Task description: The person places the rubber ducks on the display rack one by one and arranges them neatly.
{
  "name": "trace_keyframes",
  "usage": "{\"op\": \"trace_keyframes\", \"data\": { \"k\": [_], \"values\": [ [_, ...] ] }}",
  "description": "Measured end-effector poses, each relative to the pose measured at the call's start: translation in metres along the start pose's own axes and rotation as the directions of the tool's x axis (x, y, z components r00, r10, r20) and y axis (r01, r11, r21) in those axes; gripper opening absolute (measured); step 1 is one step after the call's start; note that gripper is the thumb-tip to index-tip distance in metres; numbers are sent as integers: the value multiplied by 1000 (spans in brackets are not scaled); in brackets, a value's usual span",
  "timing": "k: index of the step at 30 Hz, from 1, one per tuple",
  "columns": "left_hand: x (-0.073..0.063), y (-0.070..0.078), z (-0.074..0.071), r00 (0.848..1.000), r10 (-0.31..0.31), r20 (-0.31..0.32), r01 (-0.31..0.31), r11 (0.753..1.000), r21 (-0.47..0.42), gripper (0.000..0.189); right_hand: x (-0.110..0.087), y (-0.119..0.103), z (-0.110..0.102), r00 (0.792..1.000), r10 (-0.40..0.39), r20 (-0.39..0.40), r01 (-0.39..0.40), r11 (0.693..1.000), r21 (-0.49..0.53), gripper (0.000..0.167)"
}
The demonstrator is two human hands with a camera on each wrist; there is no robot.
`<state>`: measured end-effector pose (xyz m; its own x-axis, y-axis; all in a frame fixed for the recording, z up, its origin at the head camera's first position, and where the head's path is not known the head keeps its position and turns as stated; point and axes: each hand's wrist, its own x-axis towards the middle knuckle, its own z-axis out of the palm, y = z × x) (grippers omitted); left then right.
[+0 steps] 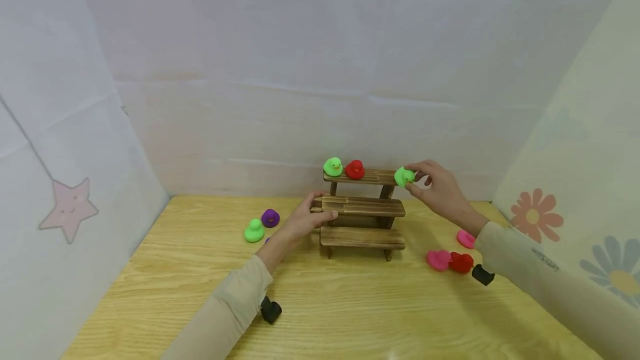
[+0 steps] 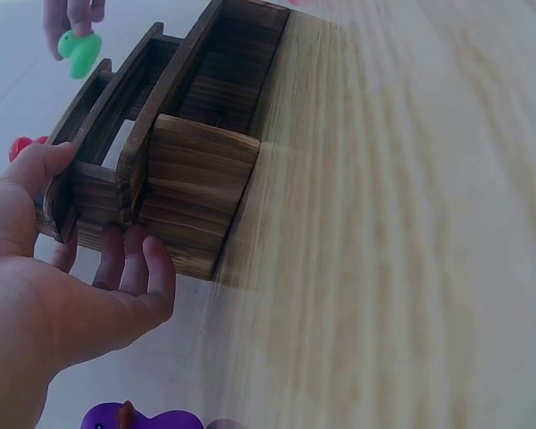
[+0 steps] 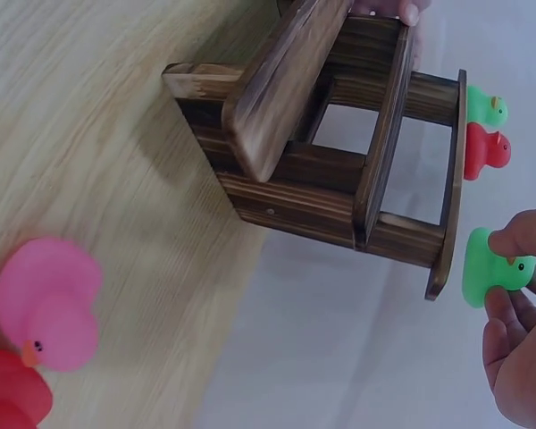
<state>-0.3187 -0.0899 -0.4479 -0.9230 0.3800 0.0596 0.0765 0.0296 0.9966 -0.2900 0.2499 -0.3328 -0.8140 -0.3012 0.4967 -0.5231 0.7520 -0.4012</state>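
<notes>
Currently, the R hand (image 1: pixel 440 189) pinches a green duck (image 1: pixel 404 176) betw. thumb and fingers, at the R end of the stand's top shelf (image 1: pixel 372 176); whether this duck touches the wood, I can't tell. The R forearm slants up & inward from the lower R corner, w/ the thumb below and the index above. The L forearm rises from the bottom edge, and the L hand (image 1: pixel 300 221) grips the L end of the stand (image 1: pixel 367 206) at mid shelf: thumb over the front edge, the other fingers curled beneath, their tips partly hidden by wood.

Near the L wrist a purple bit (image 1: pixel 268 240) peeps out, mostly covered by the arm, so its shape is unclear. A pink duck (image 1: pixel 465 239) is partly behind the R sleeve (image 1: pixel 530 271). In the L wrist view, only some of a red duck (image 2: pixel 22 146) shows by the thumb, and a purple duck (image 2: pixel 165 420) is cut off at the bottom. In the R wrist view, the R hand runs out of frame, & another red duck (image 3: pixel 13 384) is cut at the L edge.
</notes>
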Motion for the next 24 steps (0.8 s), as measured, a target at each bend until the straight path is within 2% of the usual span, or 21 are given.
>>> {"op": "trace_keyframes", "data": {
  "k": [11, 24],
  "values": [
    [-1, 1, -1, 1000, -3, 5, 3, 1000, -20, 75, 25, -15, 18, 997, -47, 55, 46, 999, 17, 39],
    [0, 1, 2, 1000, -9, 16, 10, 999, -48, 80, 43, -23, 31, 992, 1, 127, -11, 997, 81, 39]
  ]
}}
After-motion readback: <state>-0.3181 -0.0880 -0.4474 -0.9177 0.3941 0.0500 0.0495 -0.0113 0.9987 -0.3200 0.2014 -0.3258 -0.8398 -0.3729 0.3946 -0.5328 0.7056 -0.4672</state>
